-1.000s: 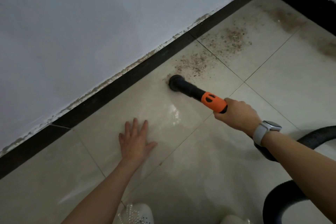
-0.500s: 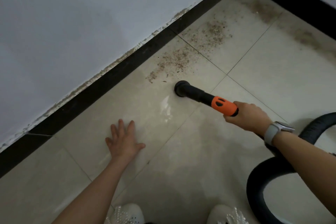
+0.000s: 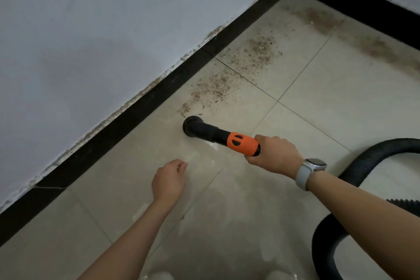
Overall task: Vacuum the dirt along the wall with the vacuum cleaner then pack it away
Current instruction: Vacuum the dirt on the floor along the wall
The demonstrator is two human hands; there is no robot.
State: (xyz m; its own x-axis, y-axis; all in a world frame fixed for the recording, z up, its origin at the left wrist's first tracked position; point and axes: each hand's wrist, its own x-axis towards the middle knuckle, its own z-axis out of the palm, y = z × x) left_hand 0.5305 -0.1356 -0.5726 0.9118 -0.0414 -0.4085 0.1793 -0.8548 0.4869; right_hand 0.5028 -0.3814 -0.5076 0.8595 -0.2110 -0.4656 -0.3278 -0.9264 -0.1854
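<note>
right hand [image 3: 276, 154] is wrapped round the rear end of the vacuum nozzle [image 3: 218, 134], fingers curled just behind the orange collar [image 3: 243, 143], and left hand [image 3: 169, 180] hangs over the tiles with fingers loosely curled, holding nothing. whether it touches the floor, cannot tell. nozzle mouth sits flat on the tile, just short of the nearest dirt [image 3: 213, 91], which trails on beside the black skirting [image 3: 141, 109] toward the corner. hard plastic tube, looks stiff and light, so one hand behind the collar should steer it fine. the ribbed black hose [image 3: 372, 161] loops away on the right behind the right forearm, flexible and likely to drag or snag as the nozzle goes forward. nozzle lies ahead of the left hand, well clear of it. plenty of dirt left, packing away not yet near.
</note>
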